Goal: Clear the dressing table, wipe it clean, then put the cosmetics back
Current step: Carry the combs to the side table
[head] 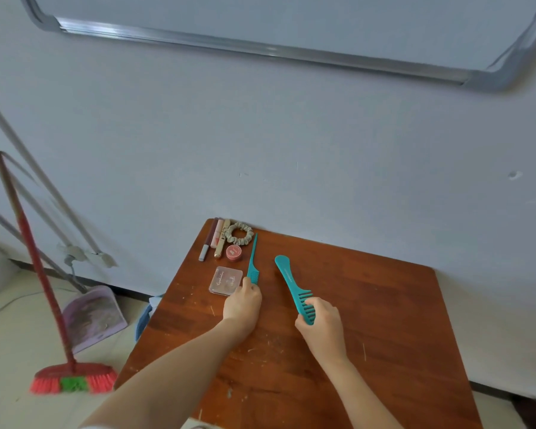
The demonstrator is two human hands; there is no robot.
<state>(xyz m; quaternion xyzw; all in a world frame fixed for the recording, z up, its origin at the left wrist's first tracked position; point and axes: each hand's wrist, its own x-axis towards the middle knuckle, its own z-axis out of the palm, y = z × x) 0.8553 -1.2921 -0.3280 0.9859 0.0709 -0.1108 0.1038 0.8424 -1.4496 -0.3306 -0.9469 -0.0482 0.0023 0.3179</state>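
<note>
Two bare forearms extend from the bottom edge of the frame, uncovered from elbow to wrist; the left hand (243,305) and right hand (322,328) carry no rings, watch or bracelets; a sliver of pale fabric, possibly a sleeve edge (96,426), shows at the lower left; fingernails are too small to make out.

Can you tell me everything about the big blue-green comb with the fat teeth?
The wide-tooth comb is teal and looks like smooth plastic, all one piece. It has a rounded handle end with small lettering along it, then a row of thick, widely spaced teeth. It lies on the brown wooden table, slanting, handle toward the wall and teeth toward the person. The right hand has its fingers closed around the toothed end, hiding part of it. It touches nothing else; a thinner teal comb lies apart to its left.
</note>
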